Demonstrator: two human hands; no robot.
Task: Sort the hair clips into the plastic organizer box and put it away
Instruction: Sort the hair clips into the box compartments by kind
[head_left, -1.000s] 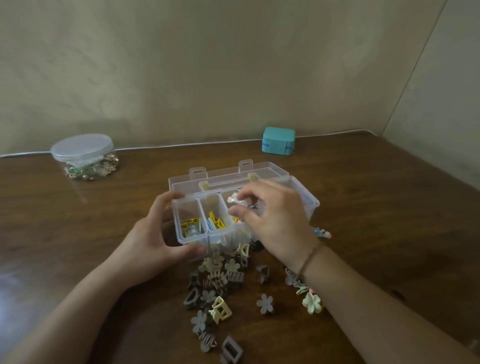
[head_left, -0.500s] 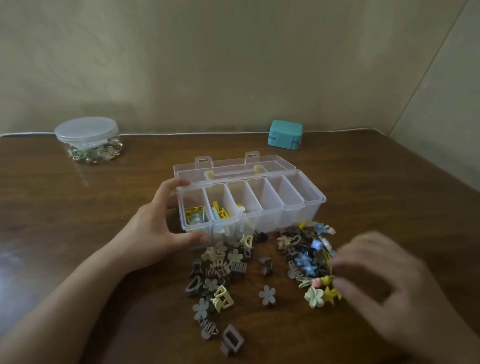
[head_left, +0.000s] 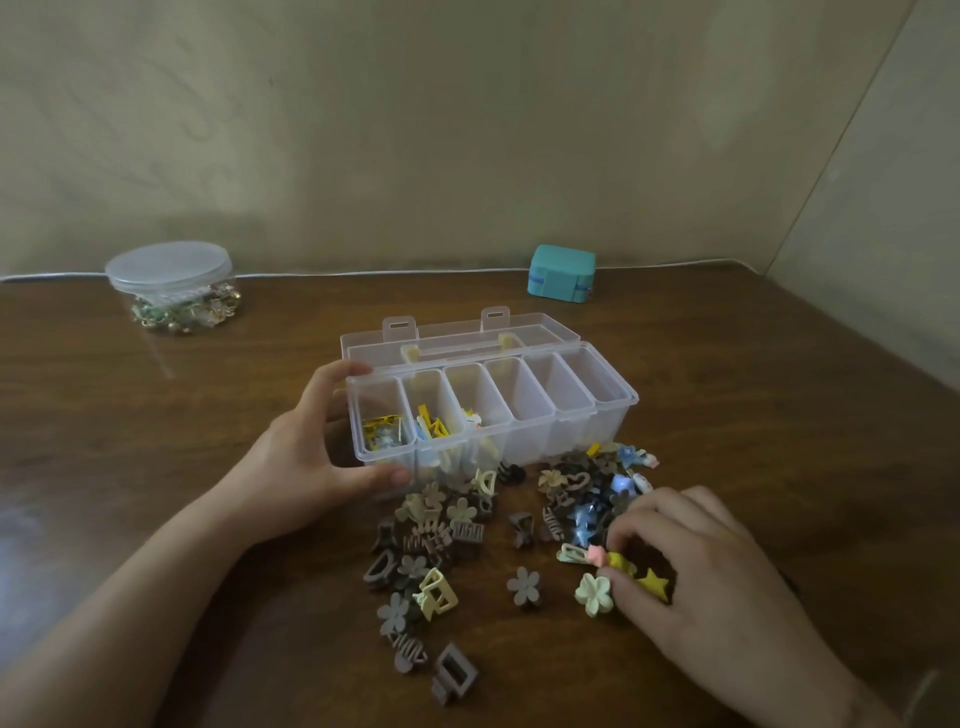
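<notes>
Right hand (head_left: 711, 577) has dropped onto the clips (head_left: 618, 561), grip hidden; left hand (head_left: 306, 467) clasps the organizer box (head_left: 571, 431).

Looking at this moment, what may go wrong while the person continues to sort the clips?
1. The right hand picks inside a tight cluster near the yellow star clip; neighbours may be dragged along or pushed away.
2. The organizer box has clips heaped against its front wall; if the left hand shifts it, they may scatter.
3. A clip may land in the wrong compartment.
</notes>
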